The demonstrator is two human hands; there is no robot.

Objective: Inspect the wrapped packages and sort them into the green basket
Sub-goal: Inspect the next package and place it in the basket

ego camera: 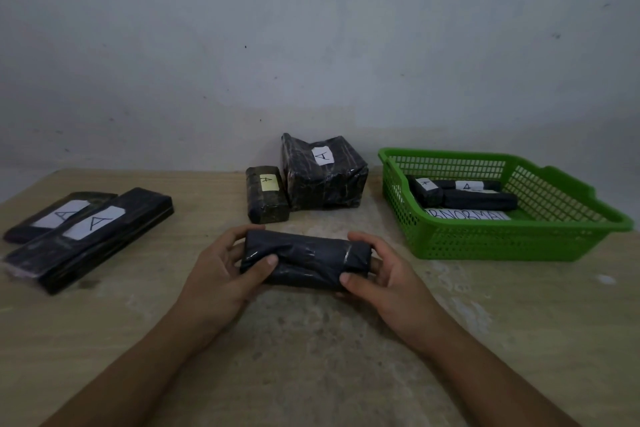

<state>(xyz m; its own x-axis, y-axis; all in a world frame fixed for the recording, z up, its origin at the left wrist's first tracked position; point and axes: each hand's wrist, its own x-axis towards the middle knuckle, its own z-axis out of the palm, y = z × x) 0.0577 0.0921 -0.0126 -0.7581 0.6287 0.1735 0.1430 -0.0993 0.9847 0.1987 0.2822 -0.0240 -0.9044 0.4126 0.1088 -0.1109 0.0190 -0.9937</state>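
Worn tan table (311, 357) – pale scuffed patches; blank grey-white wall (311, 28) behind.

A single head-worn view looks forward and down over the surface (311, 357) from the person's own position, facing a pale wall (311, 28) that fills the upper half of the frame. The wide lens bends the far edge of the surface. Both forearms enter from the bottom corners, close to the lens, with the hands meeting near the centre. The green basket (502, 243) sits to the right, the flat packages (93, 236) to the left.
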